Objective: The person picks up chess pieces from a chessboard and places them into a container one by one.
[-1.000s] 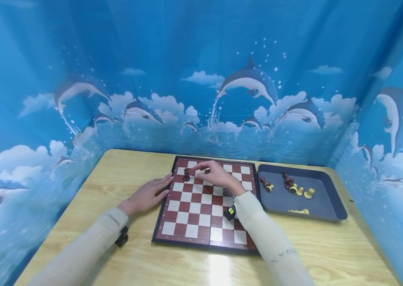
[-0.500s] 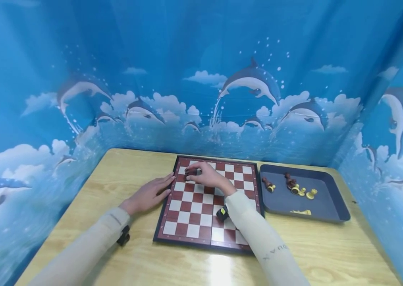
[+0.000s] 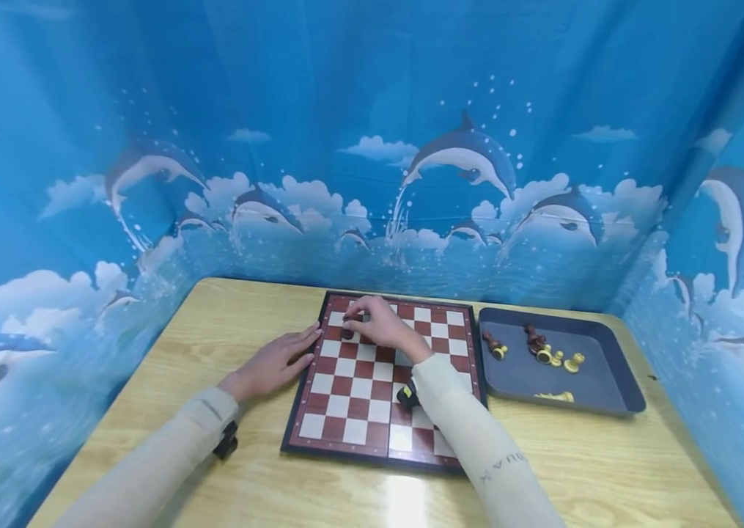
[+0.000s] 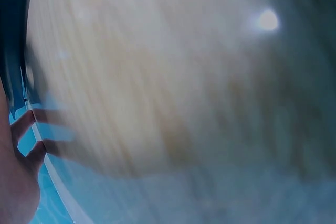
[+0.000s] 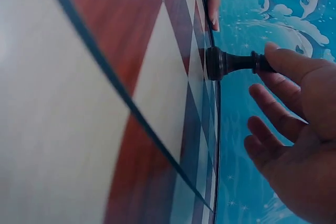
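A dark brown chess piece point(image 3: 348, 333) stands near the far left corner of the checkered chessboard point(image 3: 352, 385). My right hand point(image 3: 381, 324) pinches its top between thumb and forefinger. In the right wrist view the base and stem of the chess piece point(image 5: 239, 62) show, while the fingertips cover its head, so its exact kind is hidden. The base appears to touch the board. At the board's left edge, my left hand point(image 3: 273, 363) rests with fingers extended, fingertips against the rim. The left wrist view shows only part of the left hand point(image 4: 23, 166) beside the table.
Right of the board is a dark grey tray point(image 3: 602, 389) with several dark and pale yellow chess pieces lying or standing in it. All this rests on a wood-grain table point(image 3: 240, 484). A blue dolphin-print curtain point(image 3: 319, 110) hangs behind and at both sides.
My right hand moved slightly left and its fingers closed on the top of the dark chess piece, having been just beside it a second ago. My left hand stays at the board's edge.
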Demonstrator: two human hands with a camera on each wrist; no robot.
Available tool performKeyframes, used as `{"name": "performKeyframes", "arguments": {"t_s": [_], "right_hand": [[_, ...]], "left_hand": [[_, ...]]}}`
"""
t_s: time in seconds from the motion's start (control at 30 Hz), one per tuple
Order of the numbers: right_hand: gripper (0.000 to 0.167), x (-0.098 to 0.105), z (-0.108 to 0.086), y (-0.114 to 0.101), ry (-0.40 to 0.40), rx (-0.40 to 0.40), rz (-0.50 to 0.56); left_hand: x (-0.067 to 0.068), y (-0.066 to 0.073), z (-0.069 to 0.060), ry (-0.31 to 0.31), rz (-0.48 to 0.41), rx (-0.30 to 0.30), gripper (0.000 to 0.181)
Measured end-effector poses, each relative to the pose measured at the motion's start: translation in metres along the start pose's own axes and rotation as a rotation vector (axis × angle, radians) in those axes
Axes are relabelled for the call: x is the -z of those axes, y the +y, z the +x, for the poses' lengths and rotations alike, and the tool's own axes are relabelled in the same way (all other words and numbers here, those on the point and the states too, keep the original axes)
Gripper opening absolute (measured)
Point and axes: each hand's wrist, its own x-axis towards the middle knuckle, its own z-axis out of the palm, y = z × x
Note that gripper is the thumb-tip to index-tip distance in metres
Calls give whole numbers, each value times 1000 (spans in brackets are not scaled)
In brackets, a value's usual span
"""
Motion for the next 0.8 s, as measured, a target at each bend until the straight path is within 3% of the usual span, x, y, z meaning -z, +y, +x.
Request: {"name": "performKeyframes", "arguments": {"t_s": [0.2, 0.37, 0.8], "right_hand": [[29, 12, -11, -7, 152, 14, 115], [25, 23, -24, -10, 224, 47, 160], [24, 50, -76, 2, 307, 2, 90]], "left_hand": [[-2, -1, 0, -8, 12, 10, 58], [-2, -2, 0, -4, 9, 11, 57], [-1, -1, -2, 15, 0, -9, 57]]}}
